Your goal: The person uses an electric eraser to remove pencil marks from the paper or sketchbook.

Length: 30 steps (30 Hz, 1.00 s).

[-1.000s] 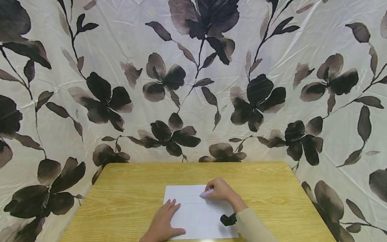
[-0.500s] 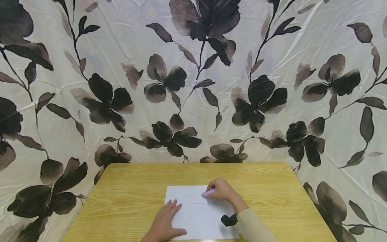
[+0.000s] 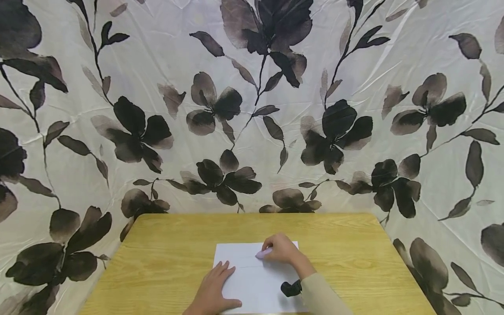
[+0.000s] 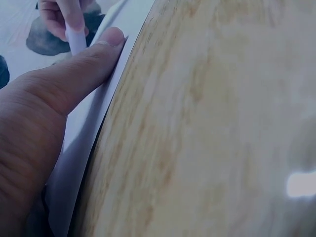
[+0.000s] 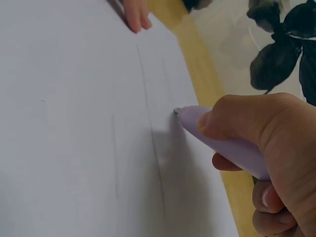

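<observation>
A white sheet of paper (image 3: 256, 291) lies on the wooden table. My left hand (image 3: 214, 286) rests on its left side with fingers spread; the thumb (image 4: 94, 64) lies along the near edge in the left wrist view. My right hand (image 3: 282, 249) pinches a lilac pen-shaped tool (image 5: 232, 145) between thumb and fingers. Its small dark metallic tip (image 5: 177, 112) meets the sheet near the far edge. Thin lines (image 5: 150, 123) run across the paper; whether drawn or cut, I cannot tell. A dark strap-like device (image 3: 291, 288) sits at my right wrist.
The yellowish wooden table (image 3: 157, 245) extends around the sheet on both sides and behind it. A pale cloth (image 3: 252, 131) with dark flowers hangs behind the table's far edge.
My right hand and the lilac tool have shifted left across the paper, with the tip still at the sheet. My left hand stays where it was.
</observation>
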### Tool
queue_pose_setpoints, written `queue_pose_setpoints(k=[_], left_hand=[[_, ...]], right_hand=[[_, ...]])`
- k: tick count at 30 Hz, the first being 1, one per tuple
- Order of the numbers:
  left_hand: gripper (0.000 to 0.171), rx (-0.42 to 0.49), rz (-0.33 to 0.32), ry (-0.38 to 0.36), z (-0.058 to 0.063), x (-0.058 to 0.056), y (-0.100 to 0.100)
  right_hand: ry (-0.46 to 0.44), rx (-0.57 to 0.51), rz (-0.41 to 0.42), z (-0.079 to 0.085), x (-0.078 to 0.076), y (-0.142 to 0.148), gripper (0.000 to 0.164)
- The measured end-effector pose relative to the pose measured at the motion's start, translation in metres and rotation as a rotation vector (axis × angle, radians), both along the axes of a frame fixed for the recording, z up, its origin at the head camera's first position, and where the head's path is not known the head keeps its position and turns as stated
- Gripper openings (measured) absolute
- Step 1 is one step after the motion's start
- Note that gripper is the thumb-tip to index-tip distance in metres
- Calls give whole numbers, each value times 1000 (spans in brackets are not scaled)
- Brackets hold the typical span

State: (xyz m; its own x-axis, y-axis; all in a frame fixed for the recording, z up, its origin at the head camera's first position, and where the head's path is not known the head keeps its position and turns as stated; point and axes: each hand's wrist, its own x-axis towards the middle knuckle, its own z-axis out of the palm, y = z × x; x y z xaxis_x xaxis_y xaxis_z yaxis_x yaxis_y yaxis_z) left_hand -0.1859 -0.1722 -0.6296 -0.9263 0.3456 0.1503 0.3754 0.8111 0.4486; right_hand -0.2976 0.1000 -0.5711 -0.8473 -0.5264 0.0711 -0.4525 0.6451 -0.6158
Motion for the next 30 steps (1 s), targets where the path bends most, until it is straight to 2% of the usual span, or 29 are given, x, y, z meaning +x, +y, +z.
queue_pose_setpoints(k=[5, 12, 15, 18, 20, 22, 27, 30], left_hand=[[103, -16, -5, 14, 3, -2, 0], [107, -44, 4, -74, 1, -2, 0], [106, -39, 5, -48, -3, -4, -1], [104, -37, 3, 4, -7, 0, -2], [104, -38, 4, 17, -4, -1, -1], [104, -39, 7, 15, -2, -1, -1], [106, -39, 15, -48, 0, 0, -1], [105, -34, 7, -44, 1, -1, -1]], right_hand=[[11, 5, -18, 2, -2, 2, 17], [12, -32, 3, 0, 0, 4, 16], [6, -20, -11, 0, -1, 1, 15], [0, -15, -23, -2, 3, 1, 14], [10, -22, -29, -1, 3, 2, 14], [18, -35, -29, -1, 4, 3, 15], [-3, -52, -34, -3, 7, 2, 14], [9, -58, -38, -4, 8, 1, 15]])
